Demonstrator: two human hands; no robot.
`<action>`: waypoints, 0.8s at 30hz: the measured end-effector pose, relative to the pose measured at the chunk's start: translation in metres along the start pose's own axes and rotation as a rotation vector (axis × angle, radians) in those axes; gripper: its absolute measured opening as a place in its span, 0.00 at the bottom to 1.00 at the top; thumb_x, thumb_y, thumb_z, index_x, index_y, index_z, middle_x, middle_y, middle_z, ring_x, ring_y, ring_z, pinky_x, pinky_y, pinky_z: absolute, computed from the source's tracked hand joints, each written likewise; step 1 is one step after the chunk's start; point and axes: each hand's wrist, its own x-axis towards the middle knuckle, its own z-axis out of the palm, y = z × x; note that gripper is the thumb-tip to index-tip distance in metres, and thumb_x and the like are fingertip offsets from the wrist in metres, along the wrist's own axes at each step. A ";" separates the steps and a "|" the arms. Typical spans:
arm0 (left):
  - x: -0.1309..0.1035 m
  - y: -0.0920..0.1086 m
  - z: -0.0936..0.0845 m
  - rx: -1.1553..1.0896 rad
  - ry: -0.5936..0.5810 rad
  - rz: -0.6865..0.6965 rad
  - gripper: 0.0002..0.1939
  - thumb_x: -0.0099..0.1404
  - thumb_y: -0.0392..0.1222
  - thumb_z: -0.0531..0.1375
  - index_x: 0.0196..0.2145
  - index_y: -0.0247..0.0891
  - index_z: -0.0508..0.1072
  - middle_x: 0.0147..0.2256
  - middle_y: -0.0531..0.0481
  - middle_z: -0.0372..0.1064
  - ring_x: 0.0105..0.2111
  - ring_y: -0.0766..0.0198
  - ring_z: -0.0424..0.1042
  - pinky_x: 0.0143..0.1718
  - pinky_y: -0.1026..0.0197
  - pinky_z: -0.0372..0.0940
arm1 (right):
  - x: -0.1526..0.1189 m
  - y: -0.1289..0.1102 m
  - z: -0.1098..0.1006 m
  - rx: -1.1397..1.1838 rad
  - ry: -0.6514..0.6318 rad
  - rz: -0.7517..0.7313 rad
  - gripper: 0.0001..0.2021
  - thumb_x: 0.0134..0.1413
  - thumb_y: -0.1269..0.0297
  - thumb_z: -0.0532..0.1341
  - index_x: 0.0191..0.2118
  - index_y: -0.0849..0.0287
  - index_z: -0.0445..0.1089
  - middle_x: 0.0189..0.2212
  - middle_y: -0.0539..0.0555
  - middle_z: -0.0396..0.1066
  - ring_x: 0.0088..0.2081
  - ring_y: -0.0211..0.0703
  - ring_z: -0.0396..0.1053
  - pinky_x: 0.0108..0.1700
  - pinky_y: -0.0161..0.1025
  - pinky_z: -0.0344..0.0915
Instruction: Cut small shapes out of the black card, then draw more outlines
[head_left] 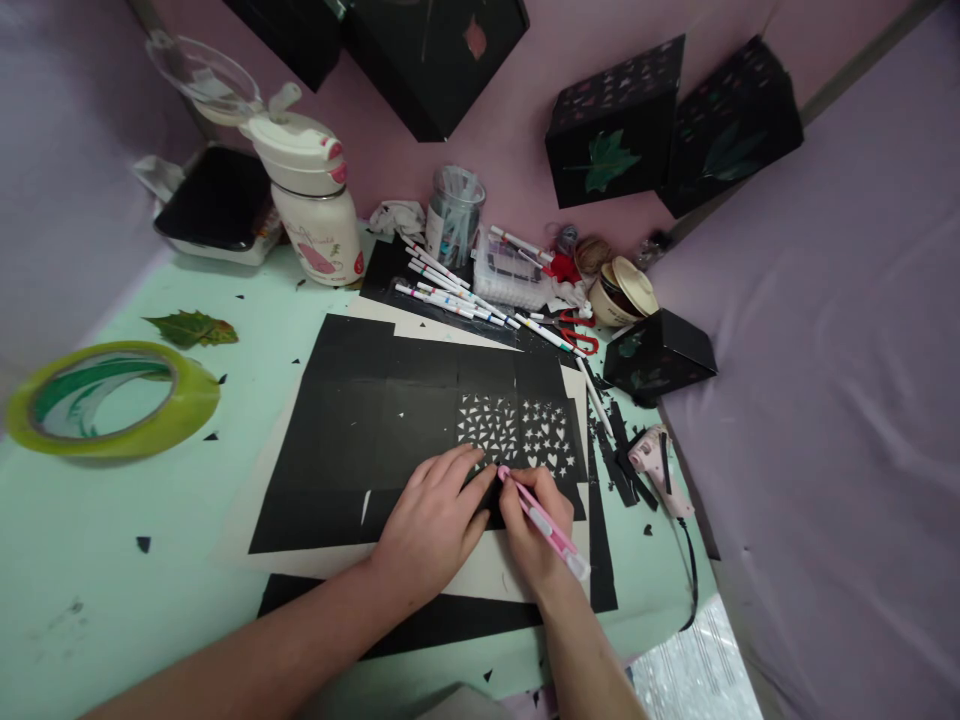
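Observation:
A large sheet of black card (pixel 352 420) lies in front of me, with triangles, hearts and stars cut through its right part. My left hand (pixel 435 510) rests flat on the card, fingers stretched out just below the triangle holes. In my right hand (pixel 538 515) is a pink craft knife (pixel 546 525), gripped like a pen, its tip against the card near the left fingertips. The blade itself is too small to make out. White paper (pixel 487 565) shows beneath the card, and more black card (pixel 442 620) under that.
At left are a roll of yellow tape (pixel 196 395), a leaf (pixel 193 328) and a bottle (pixel 319 220). Behind the card lie white markers (pixel 457 295) and red-handled scissors (pixel 581 335). A pink glue gun (pixel 664 470) sits at right; black boxes (pixel 615 130) hang above.

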 end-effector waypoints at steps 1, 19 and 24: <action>0.000 0.000 0.000 -0.010 0.000 -0.005 0.20 0.65 0.36 0.56 0.54 0.37 0.66 0.55 0.41 0.64 0.57 0.50 0.61 0.56 0.45 0.60 | 0.000 -0.001 -0.001 0.003 -0.002 0.002 0.05 0.59 0.67 0.57 0.31 0.57 0.66 0.23 0.48 0.69 0.23 0.36 0.66 0.28 0.33 0.63; 0.000 0.001 -0.001 -0.005 -0.033 -0.031 0.24 0.62 0.37 0.58 0.56 0.33 0.63 0.56 0.40 0.63 0.58 0.51 0.58 0.59 0.47 0.56 | 0.000 -0.004 0.000 -0.023 0.076 0.081 0.06 0.57 0.65 0.58 0.29 0.58 0.67 0.20 0.47 0.68 0.21 0.36 0.65 0.25 0.32 0.62; 0.000 0.001 0.000 0.020 -0.040 -0.027 0.25 0.63 0.39 0.58 0.57 0.33 0.62 0.56 0.41 0.63 0.58 0.51 0.59 0.58 0.48 0.56 | 0.001 -0.004 0.000 -0.023 0.081 0.082 0.06 0.57 0.65 0.58 0.29 0.58 0.67 0.21 0.48 0.68 0.21 0.36 0.65 0.25 0.32 0.62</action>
